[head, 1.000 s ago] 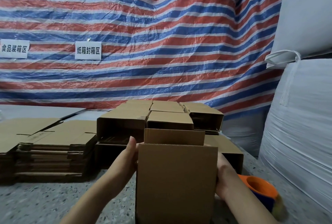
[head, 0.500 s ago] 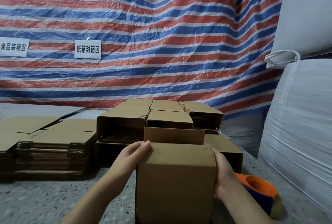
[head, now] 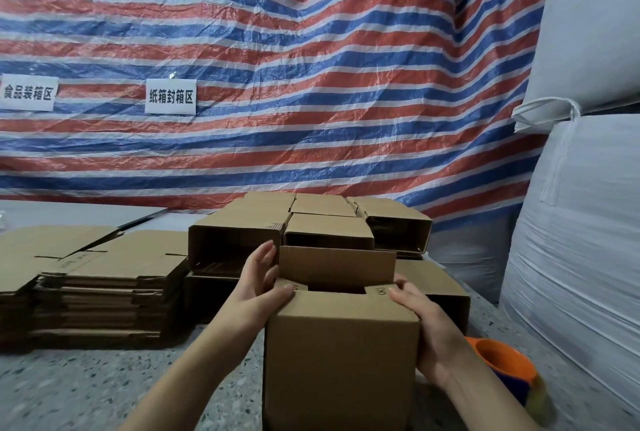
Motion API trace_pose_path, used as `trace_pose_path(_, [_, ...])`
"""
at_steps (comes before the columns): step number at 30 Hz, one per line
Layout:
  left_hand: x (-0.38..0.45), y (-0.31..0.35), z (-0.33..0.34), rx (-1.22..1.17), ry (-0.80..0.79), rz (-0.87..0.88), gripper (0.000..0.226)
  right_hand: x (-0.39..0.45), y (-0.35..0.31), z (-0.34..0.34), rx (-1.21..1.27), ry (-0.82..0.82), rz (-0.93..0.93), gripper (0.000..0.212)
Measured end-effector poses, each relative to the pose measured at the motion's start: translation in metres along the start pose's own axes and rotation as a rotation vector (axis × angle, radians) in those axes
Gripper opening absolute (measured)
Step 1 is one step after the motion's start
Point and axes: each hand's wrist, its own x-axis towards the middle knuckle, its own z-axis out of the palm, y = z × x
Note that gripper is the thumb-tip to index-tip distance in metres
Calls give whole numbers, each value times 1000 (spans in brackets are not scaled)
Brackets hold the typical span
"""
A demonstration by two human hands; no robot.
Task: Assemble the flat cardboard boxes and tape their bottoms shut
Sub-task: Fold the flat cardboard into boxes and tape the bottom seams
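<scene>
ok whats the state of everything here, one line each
box in hand: upright, side flaps folded in, far flap standing, untaped
left hand: thumb pressing the left side flap down, fingers straight
right hand: gripping the box's right side, thumb on the right flap
flat cardboard stack: unfolded, piled
assembled boxes: lying on their sides, open ends facing the camera
tape dispenser: resting on the table, untouched
</scene>
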Motion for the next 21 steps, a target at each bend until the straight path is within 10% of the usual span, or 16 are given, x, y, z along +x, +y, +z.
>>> trace_pose_path(4, [3,4,-4,109,-10,46,77,5,-11,-7,-124,-51,-84,69])
trace_pose_path(10, [-5,6,-3,223,82,81,41,6,-9,-10,-128,-9,-80,15])
trace_pose_path(21, [-5,27,0,630,73,39,13,3,-8,-1,-271,56,-102,19])
